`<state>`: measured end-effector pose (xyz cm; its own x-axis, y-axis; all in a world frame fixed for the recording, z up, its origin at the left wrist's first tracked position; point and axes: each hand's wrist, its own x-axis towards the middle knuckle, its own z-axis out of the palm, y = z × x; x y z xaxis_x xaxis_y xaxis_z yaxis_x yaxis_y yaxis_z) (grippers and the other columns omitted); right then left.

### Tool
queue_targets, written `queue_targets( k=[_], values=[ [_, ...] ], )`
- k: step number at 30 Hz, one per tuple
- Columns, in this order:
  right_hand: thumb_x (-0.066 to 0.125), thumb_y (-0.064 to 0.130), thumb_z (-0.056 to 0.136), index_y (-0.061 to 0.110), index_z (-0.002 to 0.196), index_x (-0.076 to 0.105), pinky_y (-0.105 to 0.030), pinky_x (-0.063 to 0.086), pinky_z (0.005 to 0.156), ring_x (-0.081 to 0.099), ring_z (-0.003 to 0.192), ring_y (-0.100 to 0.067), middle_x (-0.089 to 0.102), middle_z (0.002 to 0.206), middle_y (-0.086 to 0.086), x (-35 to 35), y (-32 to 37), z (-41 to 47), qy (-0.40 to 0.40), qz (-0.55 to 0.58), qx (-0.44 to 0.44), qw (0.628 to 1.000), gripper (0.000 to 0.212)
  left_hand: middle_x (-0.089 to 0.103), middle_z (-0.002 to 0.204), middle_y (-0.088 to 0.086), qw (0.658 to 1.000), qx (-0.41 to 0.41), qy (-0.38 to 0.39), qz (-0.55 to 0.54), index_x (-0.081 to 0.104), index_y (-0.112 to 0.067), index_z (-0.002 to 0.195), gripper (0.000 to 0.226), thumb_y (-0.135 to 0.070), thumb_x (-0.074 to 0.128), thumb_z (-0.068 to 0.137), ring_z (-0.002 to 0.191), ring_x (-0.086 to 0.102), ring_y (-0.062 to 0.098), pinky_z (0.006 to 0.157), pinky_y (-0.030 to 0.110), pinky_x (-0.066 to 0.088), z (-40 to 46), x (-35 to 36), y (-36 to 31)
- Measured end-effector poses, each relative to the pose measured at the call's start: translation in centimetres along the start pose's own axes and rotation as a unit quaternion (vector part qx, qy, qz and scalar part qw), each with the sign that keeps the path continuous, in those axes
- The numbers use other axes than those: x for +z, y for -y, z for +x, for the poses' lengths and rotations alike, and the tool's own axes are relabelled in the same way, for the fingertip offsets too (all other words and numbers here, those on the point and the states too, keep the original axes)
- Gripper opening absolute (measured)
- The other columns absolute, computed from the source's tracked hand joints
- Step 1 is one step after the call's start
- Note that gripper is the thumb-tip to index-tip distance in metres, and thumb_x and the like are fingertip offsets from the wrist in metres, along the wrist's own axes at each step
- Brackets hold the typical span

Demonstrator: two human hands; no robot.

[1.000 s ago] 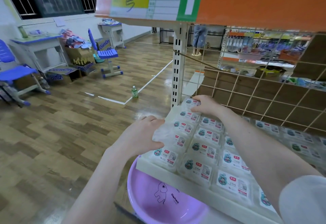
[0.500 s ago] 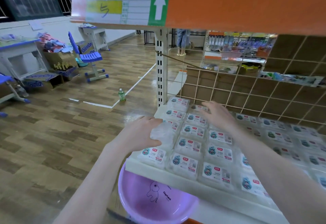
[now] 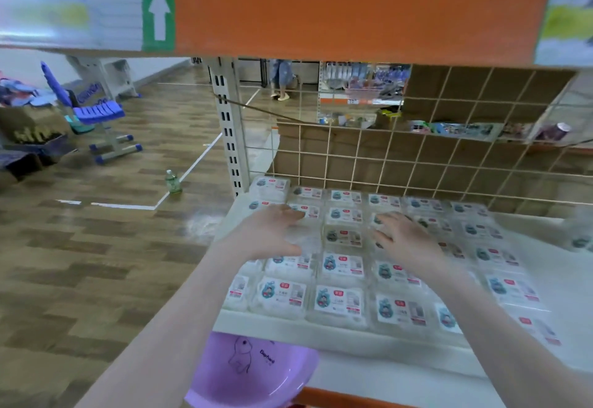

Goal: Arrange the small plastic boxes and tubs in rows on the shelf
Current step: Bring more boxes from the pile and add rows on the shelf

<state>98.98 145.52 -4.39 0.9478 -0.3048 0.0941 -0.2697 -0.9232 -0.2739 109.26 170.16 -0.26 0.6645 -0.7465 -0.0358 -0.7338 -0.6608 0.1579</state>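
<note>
Both arms reached over the shelf [image 3: 288,327]. Left hand [image 3: 272,234] lay flat on the boxes [image 3: 341,300], right hand [image 3: 402,236] hovered spread-fingered, neither grasping anything.

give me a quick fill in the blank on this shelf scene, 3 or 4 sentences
1. The basin under the shelf edge is coloured ____.
2. The arrow on the green sign points ____.
3. The bottle stands on the ____.
4. The left hand and right hand lie over the ____ boxes with fingers spread.

Missing words: purple; up; floor; plastic
</note>
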Motion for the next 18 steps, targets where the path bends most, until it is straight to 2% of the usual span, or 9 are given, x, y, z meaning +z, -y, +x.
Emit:
queue_targets(
  k=[3,6,8,13,16,18],
  values=[
    [0.034,0.047,0.098,0.022,0.140,0.039,-0.032,0.038,0.099,0.035,0.134,-0.018,0.034,0.148,0.005,0.8,-0.9,-0.6,0.023,-0.023,0.014,0.999,0.049,0.056,0.119,0.004,1.000,0.006,0.029,-0.001,0.047,-0.019,0.128,0.057,-0.041,0.060,0.077,0.114,0.051,0.025,0.087,0.036,0.048,0.9,0.5,-1.3],
    [0.029,0.048,0.098,0.025,0.145,0.030,-0.032,0.028,0.109,0.023,0.140,-0.015,0.022,0.153,0.009,1.6,-1.7,-0.9,0.041,-0.009,0.019,0.999,0.052,0.058,0.110,0.003,0.999,0.019,0.041,0.017,0.053,-0.016,0.116,0.048,-0.042,0.062,0.077,0.108,0.054,0.023,0.075,0.029,0.044,1.3,1.2,-2.3],
    [0.029,0.048,0.098,0.025,0.145,0.030,-0.032,0.029,0.108,0.024,0.140,-0.014,0.023,0.153,0.010,1.9,-1.9,-0.9,0.026,0.000,0.018,1.000,0.052,0.060,0.107,0.003,0.999,0.021,0.042,0.020,0.055,-0.016,0.111,0.044,-0.042,0.062,0.077,0.105,0.054,0.022,0.066,0.028,0.038,1.3,1.2,-2.6],
    [0.030,0.048,0.098,0.024,0.144,0.032,-0.032,0.034,0.105,0.027,0.138,-0.014,0.023,0.153,0.009,2.2,-2.0,-0.8,0.010,-0.006,0.016,1.000,0.052,0.060,0.115,0.004,0.998,0.004,0.062,0.016,0.054,-0.015,0.118,0.057,-0.043,0.070,0.072,0.109,0.054,0.024,0.081,0.034,0.049,1.3,1.0,-2.8],
    [0.030,0.047,0.098,0.024,0.144,0.033,-0.031,0.035,0.104,0.029,0.138,-0.014,0.024,0.153,0.009,2.2,-1.9,-0.9,0.003,-0.008,0.013,1.000,0.051,0.063,0.107,0.001,0.998,0.006,0.064,0.000,0.057,-0.016,0.114,0.050,-0.043,0.068,0.073,0.100,0.058,0.023,0.066,0.029,0.046,1.2,0.7,-2.9],
    [0.030,0.047,0.098,0.024,0.144,0.033,-0.032,0.036,0.104,0.030,0.137,-0.014,0.025,0.153,0.009,2.1,-1.8,-0.9,0.000,-0.010,0.011,1.000,0.051,0.064,0.107,-0.001,0.996,-0.007,0.082,-0.032,0.058,-0.018,0.115,0.050,-0.046,0.065,0.074,0.094,0.060,0.020,0.070,0.035,0.052,1.1,0.3,-2.8]
  ],
)
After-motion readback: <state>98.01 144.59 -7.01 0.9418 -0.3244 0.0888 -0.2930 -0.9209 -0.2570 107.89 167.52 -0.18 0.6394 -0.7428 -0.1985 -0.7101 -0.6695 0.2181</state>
